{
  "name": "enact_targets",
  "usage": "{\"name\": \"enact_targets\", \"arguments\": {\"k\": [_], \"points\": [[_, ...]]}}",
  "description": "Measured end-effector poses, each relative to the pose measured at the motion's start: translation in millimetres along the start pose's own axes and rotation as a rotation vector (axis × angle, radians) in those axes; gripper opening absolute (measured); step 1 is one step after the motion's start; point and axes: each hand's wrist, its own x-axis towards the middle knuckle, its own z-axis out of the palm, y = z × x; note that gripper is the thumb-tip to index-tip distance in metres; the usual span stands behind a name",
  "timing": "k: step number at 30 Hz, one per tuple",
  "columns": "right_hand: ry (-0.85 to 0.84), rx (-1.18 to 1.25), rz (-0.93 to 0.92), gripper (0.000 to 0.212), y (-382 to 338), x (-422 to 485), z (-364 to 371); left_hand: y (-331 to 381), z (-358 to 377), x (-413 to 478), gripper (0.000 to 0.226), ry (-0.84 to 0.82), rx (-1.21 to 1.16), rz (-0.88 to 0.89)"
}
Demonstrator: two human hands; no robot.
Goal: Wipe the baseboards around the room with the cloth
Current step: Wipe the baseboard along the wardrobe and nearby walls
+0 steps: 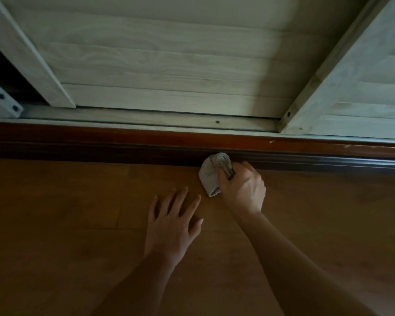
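A dark reddish-brown baseboard (pixel 123 144) runs across the view where the wooden floor meets pale sliding doors. My right hand (pixel 242 185) grips a bunched grey cloth (pixel 211 173) and holds its top against the baseboard's lower moulding. My left hand (pixel 172 224) lies flat on the floor with fingers spread, just left of the cloth and apart from it.
Pale wood-grain sliding door panels (pixel 169 65) stand above the baseboard on a track (pixel 146 119). A dark gap (pixel 0 69) opens at the far left behind one panel. Brown wooden floor (pixel 55 224) fills the foreground.
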Motion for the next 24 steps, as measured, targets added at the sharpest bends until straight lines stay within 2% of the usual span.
{"name": "enact_targets", "arguments": {"k": [3, 8, 14, 21, 24], "points": [[-0.035, -0.018, -0.076, 0.027, -3, 2, 3, 0, 0, 0, 0.058, -0.012, 0.012, 0.002], [0.017, -0.037, -0.014, 0.027, 10, 2, -3, 0, 3, 0, 0.058, -0.006, 0.014, 0.0], [-0.04, -0.002, -0.094, 0.027, -2, 3, 0, 0, 0, 4, 0.059, -0.032, 0.056, 0.022], [0.039, -0.061, 0.072, 0.026, 52, 10, -29, 1, -3, 5, 0.061, -0.066, 0.098, 0.036], [0.056, -0.075, 0.061, 0.027, 62, 11, -34, 3, -3, 6, 0.063, -0.08, 0.119, 0.03]]}}
